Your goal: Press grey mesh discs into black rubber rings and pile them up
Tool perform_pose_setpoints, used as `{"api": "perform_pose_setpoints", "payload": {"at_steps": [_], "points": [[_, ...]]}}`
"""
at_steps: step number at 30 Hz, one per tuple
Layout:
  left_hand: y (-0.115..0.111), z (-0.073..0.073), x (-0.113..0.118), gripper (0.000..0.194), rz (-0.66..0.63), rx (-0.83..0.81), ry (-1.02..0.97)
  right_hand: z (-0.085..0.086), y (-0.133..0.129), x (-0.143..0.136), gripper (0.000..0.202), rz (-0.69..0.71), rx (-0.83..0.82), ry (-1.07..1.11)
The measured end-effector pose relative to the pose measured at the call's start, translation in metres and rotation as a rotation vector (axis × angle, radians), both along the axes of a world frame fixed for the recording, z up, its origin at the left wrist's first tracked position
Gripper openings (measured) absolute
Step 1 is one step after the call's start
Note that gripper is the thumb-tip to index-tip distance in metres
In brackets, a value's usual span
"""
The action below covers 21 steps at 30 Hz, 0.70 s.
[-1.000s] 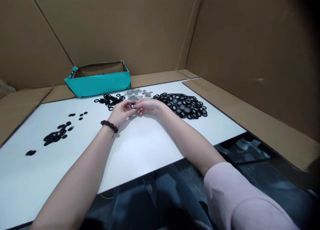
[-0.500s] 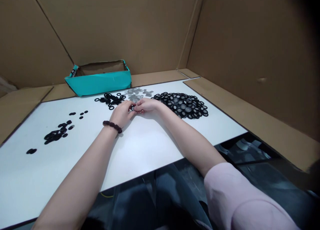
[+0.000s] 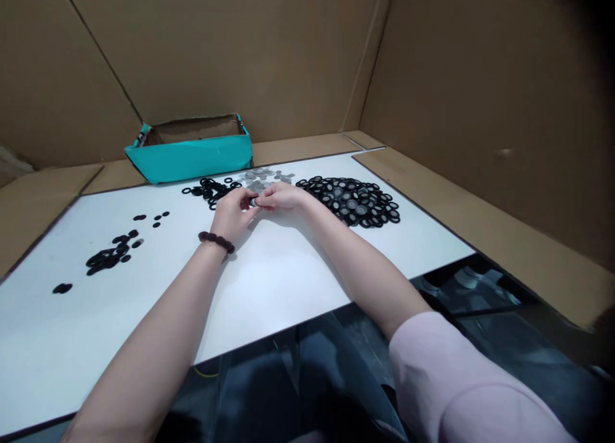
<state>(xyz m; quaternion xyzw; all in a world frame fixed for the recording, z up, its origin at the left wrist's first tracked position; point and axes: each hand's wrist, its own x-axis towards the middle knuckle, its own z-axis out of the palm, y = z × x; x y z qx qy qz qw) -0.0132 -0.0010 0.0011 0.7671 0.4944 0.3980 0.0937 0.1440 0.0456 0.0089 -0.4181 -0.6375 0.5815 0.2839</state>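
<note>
My left hand, with a dark beaded bracelet at the wrist, is closed in a pinch on a small black ring. My right hand meets it fingertip to fingertip, pinching a small grey disc at that ring; the fingers partly hide both pieces. Just behind the hands lie loose grey discs. Loose black rings are to their left. On the right is a large heap of black rings with grey centres.
A turquoise-fronted cardboard box stands at the back left. Black discs and rings lie scattered on the left of the white table. Cardboard walls enclose the back and right sides.
Both hands have shifted very slightly, with the fingertips still together over the small piece. The piles look the same.
</note>
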Motion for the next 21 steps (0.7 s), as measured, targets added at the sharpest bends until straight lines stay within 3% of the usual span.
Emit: {"api": "perform_pose_setpoints", "payload": {"at_steps": [8,12,21], "points": [[-0.003,0.003,0.002,0.021,0.056,-0.058,-0.105,0.003,-0.007,-0.011,0.032,-0.084,0.037,-0.041],[-0.001,0.002,0.002,0.025,0.062,-0.115,-0.186,0.006,-0.014,-0.013,0.036,-0.102,-0.028,0.034],[0.004,-0.001,-0.007,0.046,-0.111,-0.412,-0.446,0.013,-0.019,-0.005,0.027,-0.016,-0.235,0.112]]}}
